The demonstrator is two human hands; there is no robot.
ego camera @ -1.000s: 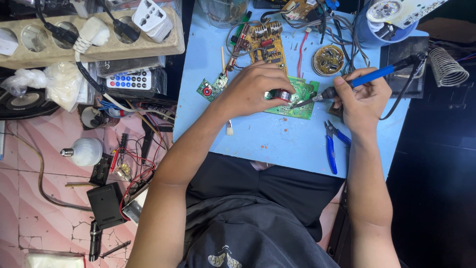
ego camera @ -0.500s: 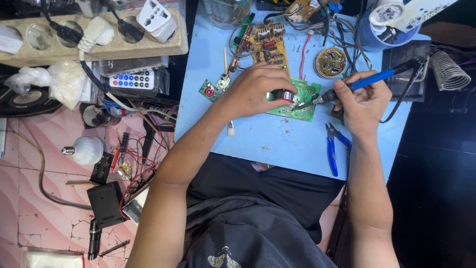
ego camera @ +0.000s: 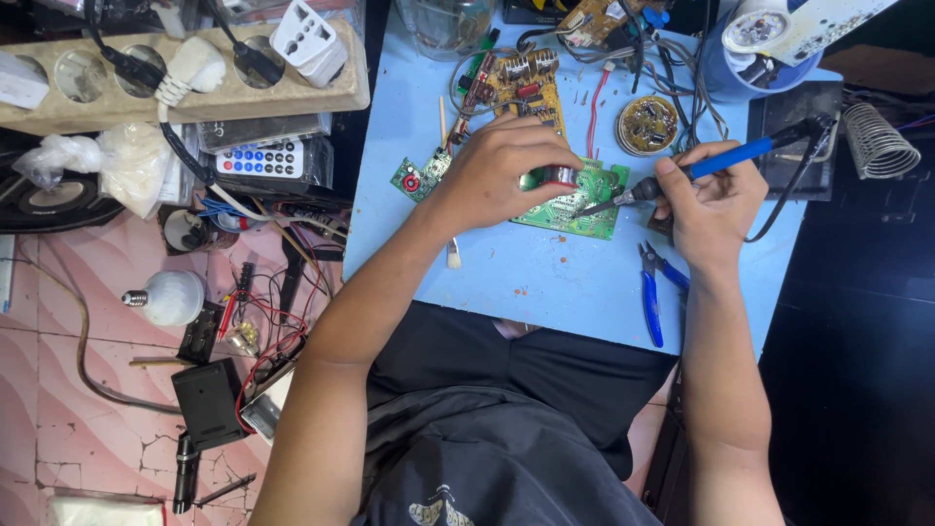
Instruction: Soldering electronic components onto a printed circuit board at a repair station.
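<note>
- Green circuit board [ego camera: 575, 205]: laid on blue bench [ego camera: 545, 282].
- Left hand [ego camera: 502, 170]: closed over the board, apparently pinching a small cylindrical part [ego camera: 557, 175].
- Right hand [ego camera: 711, 205]: gripped around blue-handled soldering iron [ego camera: 701, 168], tip at the board.
- Blue pliers [ego camera: 654, 287]: beside the board.

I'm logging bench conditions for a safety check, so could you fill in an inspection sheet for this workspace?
Surface: small blue table, crowded along the far edge.
Job's things: green circuit board lying flat; soldering iron with blue handle, tip over the board.
Clutter: blue pliers, round board, brown circuit board, small brush.
Grippers: left hand presses on the green board, pinching a small part; right hand grips the iron.
Cables: tangled wires at the table's far edge; red and black wires on the floor.
Surroundings: pink tiled floor, power strip, remote control, light bulb, coiled iron stand.
</note>
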